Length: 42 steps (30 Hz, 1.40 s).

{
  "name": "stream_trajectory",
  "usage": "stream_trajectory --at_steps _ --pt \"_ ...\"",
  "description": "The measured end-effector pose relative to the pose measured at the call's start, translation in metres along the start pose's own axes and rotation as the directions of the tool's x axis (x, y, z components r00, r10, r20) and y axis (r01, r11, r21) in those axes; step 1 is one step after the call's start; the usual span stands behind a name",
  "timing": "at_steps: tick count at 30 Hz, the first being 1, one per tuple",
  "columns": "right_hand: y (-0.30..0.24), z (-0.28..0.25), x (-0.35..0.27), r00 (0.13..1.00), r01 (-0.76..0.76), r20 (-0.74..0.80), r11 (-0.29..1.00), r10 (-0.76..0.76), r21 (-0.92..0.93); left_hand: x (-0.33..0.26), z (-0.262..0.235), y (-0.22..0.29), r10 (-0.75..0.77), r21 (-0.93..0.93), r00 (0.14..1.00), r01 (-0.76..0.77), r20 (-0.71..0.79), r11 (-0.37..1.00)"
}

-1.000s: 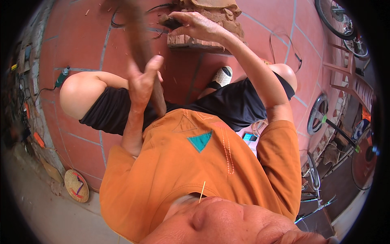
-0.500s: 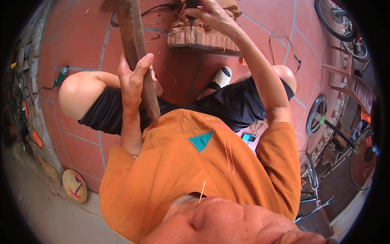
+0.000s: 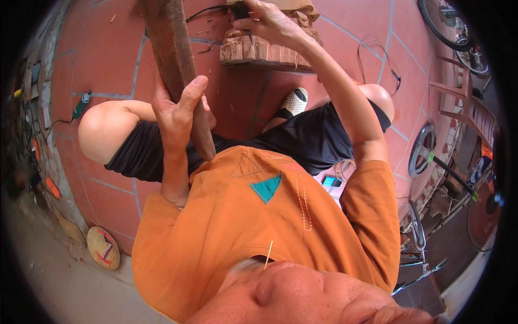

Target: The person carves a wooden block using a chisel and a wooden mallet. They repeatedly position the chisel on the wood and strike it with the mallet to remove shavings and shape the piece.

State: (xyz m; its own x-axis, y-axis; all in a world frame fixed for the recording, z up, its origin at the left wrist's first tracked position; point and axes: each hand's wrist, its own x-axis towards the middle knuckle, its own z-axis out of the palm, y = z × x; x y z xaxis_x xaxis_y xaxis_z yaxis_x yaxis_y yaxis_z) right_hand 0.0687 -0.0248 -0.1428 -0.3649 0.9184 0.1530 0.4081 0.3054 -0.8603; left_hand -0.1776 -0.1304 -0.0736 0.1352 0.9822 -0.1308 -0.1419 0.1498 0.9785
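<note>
My left hand (image 3: 177, 110) is wrapped round a long wooden mallet (image 3: 175, 48), thick and worn, that runs from beside my stomach up past the top edge, where its far end is cut off. Ahead of my feet stands a carved wooden block (image 3: 264, 55) with a rough, notched side. Over it my right hand (image 3: 275, 26) grips a dark-handled chisel (image 3: 239, 12). The chisel leans to the left and its tip points down at the carving; whether it touches the wood I cannot tell.
Wood chips and a black cable (image 3: 208, 11) lie on the red tiles. A green power tool (image 3: 82, 104) is beside my left knee, a woven hat (image 3: 103, 248) behind it. To the right are a plastic chair (image 3: 467, 102), a thin cord (image 3: 386, 59) and bicycle wheels (image 3: 445, 21).
My right hand has shifted slightly left with the chisel, which now leans more. The mallet's upper part has swung a little to the left in my left hand.
</note>
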Motion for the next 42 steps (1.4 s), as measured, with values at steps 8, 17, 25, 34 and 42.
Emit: stream_trajectory --at_steps 8,17,25,34,42 --pt "-0.007 0.014 -0.001 0.995 -0.066 0.057 0.965 0.083 -0.253 0.01 0.005 -0.016 -0.145 0.211 0.989 0.133 0.041 0.968" --pt "-0.01 0.013 -0.004 0.998 -0.009 0.059 0.971 0.023 -0.239 0.014 -0.01 -0.017 0.022 -0.157 0.997 -0.034 -0.076 0.987" --pt "-0.01 0.016 -0.01 0.997 0.024 0.074 0.975 -0.007 -0.222 0.01 -0.006 -0.019 -0.223 0.13 0.966 0.206 0.132 0.97" --pt "-0.079 -0.043 -0.015 0.851 -0.522 0.062 0.829 0.521 0.202 0.01 -0.014 -0.02 -0.183 -0.026 0.983 0.183 0.025 0.983" --pt "0.015 0.006 -0.007 0.995 0.075 -0.067 0.992 -0.068 0.1 0.008 -0.008 -0.016 -0.164 0.008 0.984 0.164 0.069 0.986"
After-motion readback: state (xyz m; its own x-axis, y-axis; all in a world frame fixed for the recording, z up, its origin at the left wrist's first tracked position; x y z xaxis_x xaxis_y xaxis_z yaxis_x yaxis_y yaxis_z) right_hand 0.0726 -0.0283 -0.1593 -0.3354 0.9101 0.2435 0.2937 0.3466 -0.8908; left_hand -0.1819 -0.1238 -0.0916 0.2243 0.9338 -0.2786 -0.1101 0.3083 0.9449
